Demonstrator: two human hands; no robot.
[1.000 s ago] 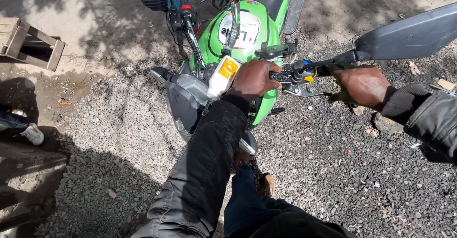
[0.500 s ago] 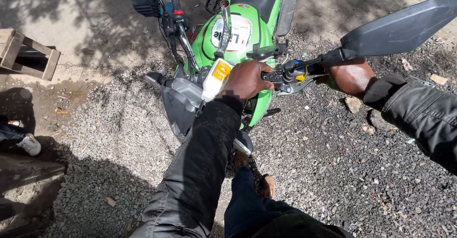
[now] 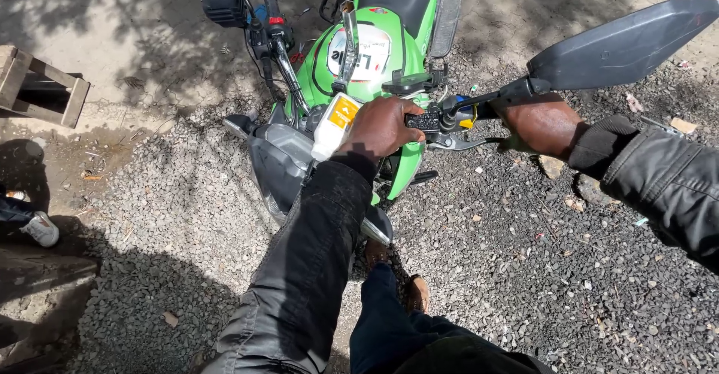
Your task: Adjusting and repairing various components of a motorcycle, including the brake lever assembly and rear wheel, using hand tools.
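A green motorcycle (image 3: 378, 67) stands on gravel in front of me. My left hand (image 3: 382, 127) holds a white plastic bottle with a yellow label (image 3: 335, 123), tilted against the black reservoir block (image 3: 423, 121) on the right handlebar. My right hand (image 3: 541, 125) is closed around the right handlebar grip, just under the black mirror (image 3: 625, 41). Both my arms are in dark jacket sleeves. The bottle's tip is hidden behind my left hand.
The left handlebar with its black mirror (image 3: 225, 3) juts up at the top. A wooden crate (image 3: 41, 86) sits at the left. Another person's white shoe (image 3: 41, 230) shows at the left edge. My own shoes (image 3: 416, 292) stand on the gravel by the front wheel.
My view has shifted so the motorcycle sits slightly higher and closer. Both hands have stayed on the bottle and the handlebar grip.
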